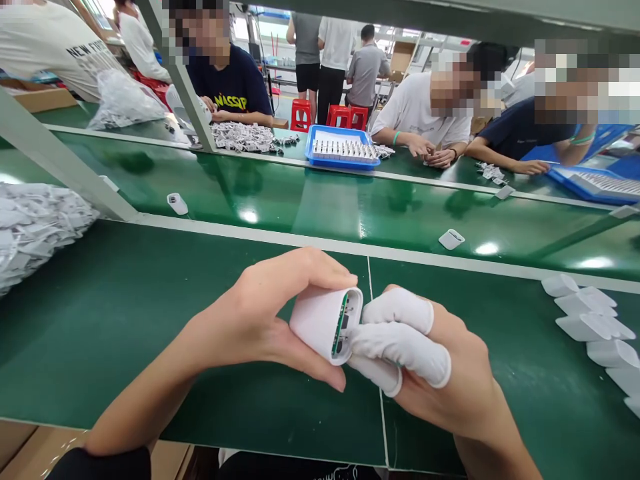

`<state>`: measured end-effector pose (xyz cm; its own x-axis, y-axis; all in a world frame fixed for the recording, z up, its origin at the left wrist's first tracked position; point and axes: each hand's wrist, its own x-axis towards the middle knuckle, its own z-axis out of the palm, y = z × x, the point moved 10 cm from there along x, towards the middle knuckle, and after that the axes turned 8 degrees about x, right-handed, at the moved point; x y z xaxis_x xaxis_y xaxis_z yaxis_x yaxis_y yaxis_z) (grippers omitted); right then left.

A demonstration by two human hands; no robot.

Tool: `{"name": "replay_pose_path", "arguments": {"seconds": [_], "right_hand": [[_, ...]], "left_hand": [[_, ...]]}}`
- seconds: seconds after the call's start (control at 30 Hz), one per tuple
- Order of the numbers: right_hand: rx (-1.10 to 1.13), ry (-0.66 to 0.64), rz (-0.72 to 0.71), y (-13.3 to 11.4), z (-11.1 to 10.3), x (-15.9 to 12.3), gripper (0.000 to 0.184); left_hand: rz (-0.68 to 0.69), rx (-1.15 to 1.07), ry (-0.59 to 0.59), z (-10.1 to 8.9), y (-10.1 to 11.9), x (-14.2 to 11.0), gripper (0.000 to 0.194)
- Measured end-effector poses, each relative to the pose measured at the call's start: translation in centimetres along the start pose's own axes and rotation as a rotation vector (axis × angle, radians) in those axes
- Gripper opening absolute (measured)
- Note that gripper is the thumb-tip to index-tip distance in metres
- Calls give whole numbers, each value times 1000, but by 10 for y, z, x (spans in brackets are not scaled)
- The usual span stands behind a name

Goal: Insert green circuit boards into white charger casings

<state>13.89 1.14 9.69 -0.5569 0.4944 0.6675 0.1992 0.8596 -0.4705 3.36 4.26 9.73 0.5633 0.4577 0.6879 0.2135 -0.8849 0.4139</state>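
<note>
My left hand [270,313] is closed around a white plastic charger housing [315,320], thumb below and fingers above. The housing's open end faces right, and a green circuit board [341,325] with small dark parts shows inside it. White finger cots cover several fingers of my right hand [415,340]. Those fingertips are pressed together at the housing's open end, touching or almost touching the board's parts. Whether they pinch a small part there is hidden.
White housings [595,313] stand along the right of the green bench [125,320]. A bag of white parts [40,227] lies at left. Beyond the white ledge, two housings, one left [177,203] and one right [451,239], sit on the green belt. Co-workers sit opposite near a blue tray [343,147].
</note>
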Motion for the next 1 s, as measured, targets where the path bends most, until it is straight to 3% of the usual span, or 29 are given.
{"name": "replay_pose_path", "arguments": {"seconds": [0.37,0.73,0.9,1.0], "right_hand": [[50,-11,-22,6,7,-1,19],[488,134,167,23,17,0,24],[486,73,210,22,13,0,20],[305,66,185,17,2,1,22]], "left_hand": [[-53,22,-15,3,-3,-1,62],[-84,41,41,-5,-6,-1,58],[-103,-35,28,-5,-9,-1,60],[-84,-87,-16,-2,-8,-1,62]]}}
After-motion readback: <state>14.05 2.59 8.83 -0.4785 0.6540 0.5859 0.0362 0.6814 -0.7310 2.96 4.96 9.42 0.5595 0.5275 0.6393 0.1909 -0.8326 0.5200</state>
